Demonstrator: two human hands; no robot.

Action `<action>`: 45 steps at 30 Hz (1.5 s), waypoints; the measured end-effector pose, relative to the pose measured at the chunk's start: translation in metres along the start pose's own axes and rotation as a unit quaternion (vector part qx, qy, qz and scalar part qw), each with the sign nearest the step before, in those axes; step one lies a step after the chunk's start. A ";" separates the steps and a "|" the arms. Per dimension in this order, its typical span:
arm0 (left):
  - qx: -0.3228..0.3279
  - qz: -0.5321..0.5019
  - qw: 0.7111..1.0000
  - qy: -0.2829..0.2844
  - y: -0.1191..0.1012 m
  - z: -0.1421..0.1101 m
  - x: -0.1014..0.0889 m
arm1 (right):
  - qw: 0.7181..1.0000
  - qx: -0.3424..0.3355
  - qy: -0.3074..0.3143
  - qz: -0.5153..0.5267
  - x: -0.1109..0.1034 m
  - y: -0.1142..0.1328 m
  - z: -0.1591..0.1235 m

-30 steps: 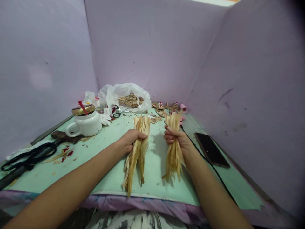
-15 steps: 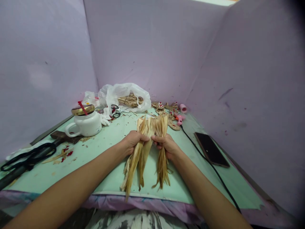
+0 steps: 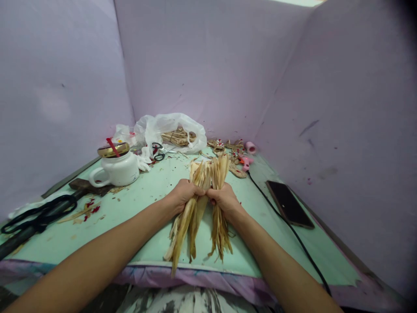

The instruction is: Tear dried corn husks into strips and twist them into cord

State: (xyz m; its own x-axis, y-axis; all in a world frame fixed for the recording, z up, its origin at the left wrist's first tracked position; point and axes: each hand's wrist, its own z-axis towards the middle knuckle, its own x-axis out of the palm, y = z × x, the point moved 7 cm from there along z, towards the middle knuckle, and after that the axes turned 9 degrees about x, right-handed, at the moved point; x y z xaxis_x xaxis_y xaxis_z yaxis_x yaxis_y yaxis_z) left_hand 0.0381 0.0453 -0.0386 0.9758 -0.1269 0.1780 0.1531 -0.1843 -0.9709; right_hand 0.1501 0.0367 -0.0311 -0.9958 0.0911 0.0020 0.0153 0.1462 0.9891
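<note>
Two bundles of dry, tan plant leaves, like corn husks, stand side by side over the middle of the table. My left hand (image 3: 185, 194) is closed round the left husk bundle (image 3: 186, 226), its thumb lying across the strips. The right husk bundle (image 3: 220, 228) is gripped in my right hand (image 3: 224, 198), thumb pointing inward. The two thumb tips meet between the bundles. Both bundles fan out above the fists, and their loose ends hang down toward the table's front edge. The fingers behind the strips are mostly hidden.
A white mug (image 3: 120, 169) with a gold lid stands left, behind a hammer (image 3: 86, 186). Further back are scissors (image 3: 158, 152) and a plastic bag (image 3: 198, 137) of dry strips. Right lie a pink glue gun (image 3: 246, 162), its black cable (image 3: 280, 215) and a phone (image 3: 289, 204).
Both hands have tightened around the husks, thumbs now together. The upper ends of the bundles are drawn in more narrowly. Other things stay where they were.
</note>
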 end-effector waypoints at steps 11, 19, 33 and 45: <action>-0.031 -0.039 0.999 0.003 0.000 0.000 -0.003 | 0.999 0.024 -0.008 0.021 -0.008 -0.007 0.008; -0.065 -0.039 0.997 -0.006 0.001 0.002 -0.006 | 0.982 0.111 0.031 0.152 -0.012 -0.010 0.008; -0.082 -0.040 0.996 -0.021 0.001 0.007 -0.015 | 0.909 0.122 0.116 0.382 -0.060 0.019 0.014; -0.101 0.011 0.994 -0.038 -0.004 0.006 -0.023 | 0.931 0.033 0.157 0.327 -0.079 0.039 0.008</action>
State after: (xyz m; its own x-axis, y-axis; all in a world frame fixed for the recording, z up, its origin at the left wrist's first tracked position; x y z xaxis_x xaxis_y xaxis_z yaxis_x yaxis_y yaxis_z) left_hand 0.0156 0.0554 -0.0395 0.9888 -0.0608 0.1366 0.1043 -0.3746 -0.9213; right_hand 0.2299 0.0430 0.0064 -0.7477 -0.1096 0.6549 0.6237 0.2222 0.7494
